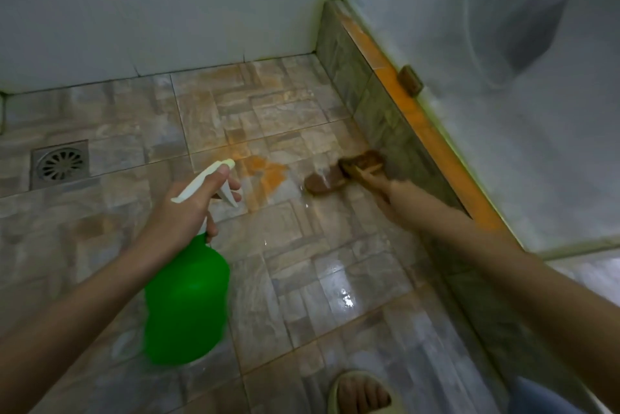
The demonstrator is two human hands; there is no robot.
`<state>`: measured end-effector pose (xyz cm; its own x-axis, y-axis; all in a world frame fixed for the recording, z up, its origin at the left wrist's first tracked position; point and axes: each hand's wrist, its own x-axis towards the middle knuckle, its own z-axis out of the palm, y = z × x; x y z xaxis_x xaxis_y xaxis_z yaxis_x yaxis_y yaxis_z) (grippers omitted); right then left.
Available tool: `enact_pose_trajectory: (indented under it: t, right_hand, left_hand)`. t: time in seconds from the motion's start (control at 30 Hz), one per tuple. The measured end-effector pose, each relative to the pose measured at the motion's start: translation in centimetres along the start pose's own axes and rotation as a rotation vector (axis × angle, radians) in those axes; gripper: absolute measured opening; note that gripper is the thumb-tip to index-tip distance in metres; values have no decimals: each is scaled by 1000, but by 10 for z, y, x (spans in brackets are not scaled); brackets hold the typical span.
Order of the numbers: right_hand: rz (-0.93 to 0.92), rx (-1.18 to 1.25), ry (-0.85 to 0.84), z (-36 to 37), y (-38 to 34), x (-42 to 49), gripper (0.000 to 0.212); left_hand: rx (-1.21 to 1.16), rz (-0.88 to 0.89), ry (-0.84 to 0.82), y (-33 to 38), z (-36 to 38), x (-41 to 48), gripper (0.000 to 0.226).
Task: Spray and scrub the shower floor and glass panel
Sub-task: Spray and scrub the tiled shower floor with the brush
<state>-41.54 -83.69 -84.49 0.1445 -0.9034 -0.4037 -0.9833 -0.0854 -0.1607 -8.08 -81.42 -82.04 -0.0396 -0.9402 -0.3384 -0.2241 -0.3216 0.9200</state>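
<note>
Two tools were in use: the left hand (188,209) clenched the neck of a green spray bottle (186,299), hanging above the wet shower floor (302,266). It looked light and slick, best held there. Beyond it, the right hand (380,190), blurred, gripped a stiff brown brush (360,163) against the tiles.

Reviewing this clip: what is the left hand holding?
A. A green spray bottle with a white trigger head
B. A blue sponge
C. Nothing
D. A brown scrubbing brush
A: the left hand is wrapped around the neck of the green spray bottle, fingers at its white trigger, while the right hand works the blurred brown brush on the floor.
</note>
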Motion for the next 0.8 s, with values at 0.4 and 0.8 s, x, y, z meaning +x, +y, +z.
enact_pose_trajectory:
  t: [0.4,0.8]
  right_hand:
    - [-71,19,-12,25,-28,-4,62]
    - [-141,-12,-1,28,-114,45,73]
  left_hand:
    - [52,29,50,-6,-2,-4,27]
    - [57,-1,171,-19,-33,-16,30]
